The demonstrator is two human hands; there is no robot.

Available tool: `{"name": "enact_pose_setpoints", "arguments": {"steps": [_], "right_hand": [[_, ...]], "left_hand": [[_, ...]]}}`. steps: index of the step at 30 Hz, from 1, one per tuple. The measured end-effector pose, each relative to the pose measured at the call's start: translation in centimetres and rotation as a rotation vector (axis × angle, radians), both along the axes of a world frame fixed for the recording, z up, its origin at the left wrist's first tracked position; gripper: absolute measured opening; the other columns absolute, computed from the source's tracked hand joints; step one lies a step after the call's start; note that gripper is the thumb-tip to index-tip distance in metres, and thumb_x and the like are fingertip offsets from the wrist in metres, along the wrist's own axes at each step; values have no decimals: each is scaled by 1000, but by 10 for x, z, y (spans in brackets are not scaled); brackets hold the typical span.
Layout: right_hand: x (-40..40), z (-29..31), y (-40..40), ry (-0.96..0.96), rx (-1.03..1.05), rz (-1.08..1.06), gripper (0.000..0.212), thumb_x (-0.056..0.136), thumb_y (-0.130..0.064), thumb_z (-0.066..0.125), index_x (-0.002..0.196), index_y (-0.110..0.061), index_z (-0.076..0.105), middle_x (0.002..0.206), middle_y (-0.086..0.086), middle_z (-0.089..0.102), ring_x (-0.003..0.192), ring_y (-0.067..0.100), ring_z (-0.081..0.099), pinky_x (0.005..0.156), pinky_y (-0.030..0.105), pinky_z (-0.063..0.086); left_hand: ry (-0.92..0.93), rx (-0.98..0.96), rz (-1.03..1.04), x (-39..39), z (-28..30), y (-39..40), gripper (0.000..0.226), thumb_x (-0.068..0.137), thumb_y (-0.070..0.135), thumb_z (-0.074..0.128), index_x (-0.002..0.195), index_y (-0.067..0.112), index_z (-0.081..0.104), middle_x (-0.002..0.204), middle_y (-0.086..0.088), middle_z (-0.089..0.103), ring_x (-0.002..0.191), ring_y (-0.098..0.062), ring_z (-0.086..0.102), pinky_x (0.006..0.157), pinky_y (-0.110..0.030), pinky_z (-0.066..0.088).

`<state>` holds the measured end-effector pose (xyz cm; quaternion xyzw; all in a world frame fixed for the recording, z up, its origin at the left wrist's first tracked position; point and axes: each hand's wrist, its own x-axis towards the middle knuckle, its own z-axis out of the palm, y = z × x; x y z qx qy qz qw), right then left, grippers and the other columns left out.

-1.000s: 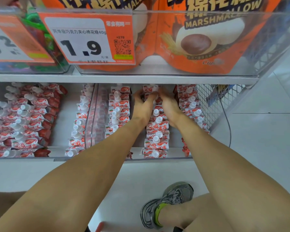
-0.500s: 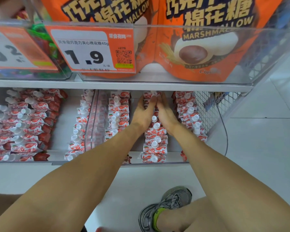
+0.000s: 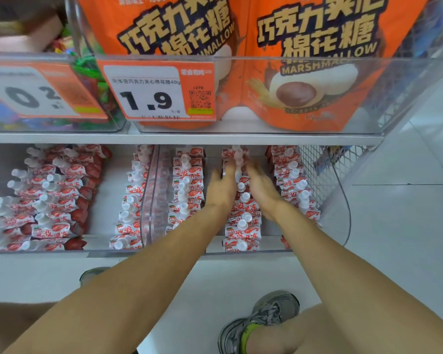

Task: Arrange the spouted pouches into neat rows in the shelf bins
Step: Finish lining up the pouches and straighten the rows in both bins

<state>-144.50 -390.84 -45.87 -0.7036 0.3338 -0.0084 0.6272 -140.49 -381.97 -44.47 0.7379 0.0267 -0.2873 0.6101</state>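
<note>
Both hands reach into the right bin (image 3: 343, 200) on the lower shelf. The left hand (image 3: 221, 186) and right hand (image 3: 262, 187), fingers straight, flank the middle row of pouches (image 3: 243, 223), pressing its sides at the far end.

- Single head cam, worn by person, faces fwd & down, wide-angle
- Close to lower shelf bin (image 3: 342, 226); upper shelf at frame top, floor below
</note>
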Motion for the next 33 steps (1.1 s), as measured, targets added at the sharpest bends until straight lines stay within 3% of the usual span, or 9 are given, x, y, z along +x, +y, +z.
{"name": "enact_pose_setpoints", "arguments": {"steps": [4,12,15,17,21,26,28,31,33], "right_hand": [[-10,-1,-1,4,129,43,57,105,-50,27,158,-32,11,164,-9,17,150,14,17,119,37,16],[-27,20,-3,92,100,117,64,104,-53,30,159,-30,5,165,-9,6,152,17,13,121,42,11],[-53,17,-1,123,181,153,66,102,-53,37,158,-33,8,164,-9,15,151,18,18,122,46,18],[-60,12,5,100,328,132,68,101,-53,42,157,-39,7,164,-10,15,150,18,21,121,55,19],[-57,16,2,82,448,63,64,98,-46,50,154,-45,18,162,-6,27,146,22,33,117,61,23],[-70,35,-2,262,326,200,85,93,-55,57,157,-36,6,165,-3,16,149,31,23,115,63,26],[-78,40,0,283,311,218,83,95,-53,55,158,-32,4,164,-1,20,146,32,29,116,57,30],[-79,50,5,250,343,227,52,102,-40,48,149,-37,27,144,-5,51,130,24,53,103,44,47],[-77,54,6,258,331,237,47,104,-37,46,149,-30,35,140,-4,55,127,22,56,102,44,45]], "left_hand": [[25,-42,-97,-13,-5,3,64,99,50,43,154,29,18,151,-2,40,139,-23,37,103,-30,29],[104,91,-170,-14,9,17,75,97,58,36,156,23,6,159,-8,26,143,-29,30,114,-44,26],[125,109,-270,-29,6,29,66,98,58,32,152,21,21,141,-4,50,125,-21,51,103,-34,41],[177,53,-279,-35,3,31,62,100,54,32,153,25,19,147,-3,45,127,-21,48,102,-32,40],[306,-43,-261,-37,17,26,47,104,40,35,148,26,27,137,-1,53,99,-12,58,67,-23,45],[350,6,-289,-32,18,43,55,101,45,43,151,26,28,150,-1,41,135,-24,42,112,-45,32],[407,-7,-300,-31,13,46,56,94,47,50,143,23,41,144,-4,51,131,-29,49,110,-52,36],[431,-54,-253,-36,19,40,31,102,32,43,123,16,60,119,-10,69,110,-30,65,99,-54,49],[421,-63,-253,-37,19,36,27,103,24,42,118,15,62,112,-12,71,105,-32,68,95,-54,51]]}}
